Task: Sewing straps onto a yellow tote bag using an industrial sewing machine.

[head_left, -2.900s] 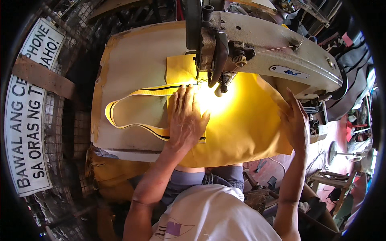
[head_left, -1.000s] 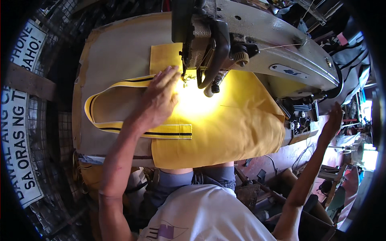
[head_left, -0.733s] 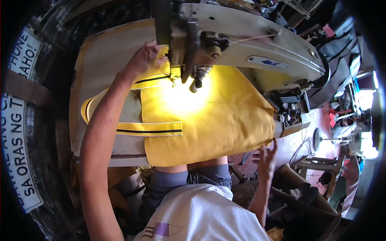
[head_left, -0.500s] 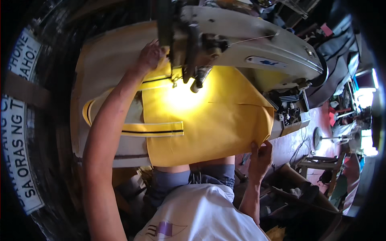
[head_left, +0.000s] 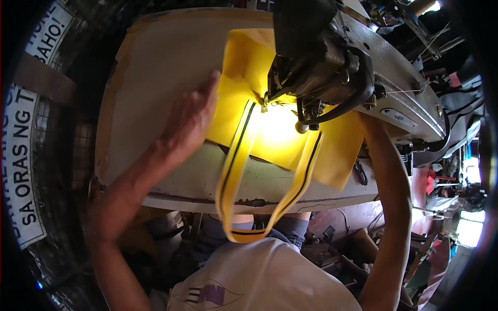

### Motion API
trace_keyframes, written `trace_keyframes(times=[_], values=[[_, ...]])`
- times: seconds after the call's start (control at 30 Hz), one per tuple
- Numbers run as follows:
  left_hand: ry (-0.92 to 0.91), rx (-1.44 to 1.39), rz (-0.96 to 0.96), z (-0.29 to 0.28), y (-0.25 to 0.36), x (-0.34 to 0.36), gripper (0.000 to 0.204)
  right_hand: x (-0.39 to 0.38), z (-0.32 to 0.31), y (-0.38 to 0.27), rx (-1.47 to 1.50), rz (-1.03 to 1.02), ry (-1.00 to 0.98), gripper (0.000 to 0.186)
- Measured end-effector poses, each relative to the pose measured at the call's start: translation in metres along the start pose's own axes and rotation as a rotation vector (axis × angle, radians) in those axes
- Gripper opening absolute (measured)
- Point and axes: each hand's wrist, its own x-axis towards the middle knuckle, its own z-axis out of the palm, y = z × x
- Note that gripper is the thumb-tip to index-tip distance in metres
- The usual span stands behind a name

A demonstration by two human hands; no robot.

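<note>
A yellow fabric panel (head_left: 337, 160) lies on the sewing machine's table, partly beneath the machine head (head_left: 321, 67). A yellow strap with a dark centre stripe (head_left: 236, 155) loops from the panel over the table's near edge toward my lap. Both strap ends rest on the panel near the brightly lit needle area. My left hand (head_left: 194, 116) is beside the panel's left edge, fingers stretched out, slightly blurred; it grips nothing visible. My right forearm (head_left: 391, 176) reaches over the panel's right side and under the machine arm, where the fingers of that hand are hidden.
The machine arm (head_left: 399, 83) runs to the far right. A small dark tool (head_left: 360, 172) lies on the table (head_left: 171, 67) beside my right forearm. Lettered signs (head_left: 28, 171) stand at the left. Clutter and wooden pieces (head_left: 363, 243) fill the floor at right.
The panel has been turned, and its strap loop now hangs toward me instead of leftward. My left hand has come off the fabric by the needle; my right has moved from the near corner under the machine arm.
</note>
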Motion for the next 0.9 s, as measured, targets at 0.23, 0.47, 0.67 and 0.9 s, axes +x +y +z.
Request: trace_keyframes(times=[0.23,0.47,0.67,0.9], values=[[0.029,0.339,-0.146,-0.015,0.012,-0.047,0.070,0.175,0.066,-0.054,0.197,0.092,0.205,0.025],[-0.057,0.037,0.441,0.013,0.027,-0.009,0.077,0.125,0.031,-0.136,0.138,-0.028,0.100,0.063],[-0.059,0.084,0.338,0.022,0.042,-0.020,0.079,0.125,0.026,-0.113,0.105,-0.044,0.076,0.066],[-0.089,0.052,0.325,0.014,0.043,-0.016,0.079,0.125,0.026,-0.118,0.099,-0.014,0.088,0.066]])
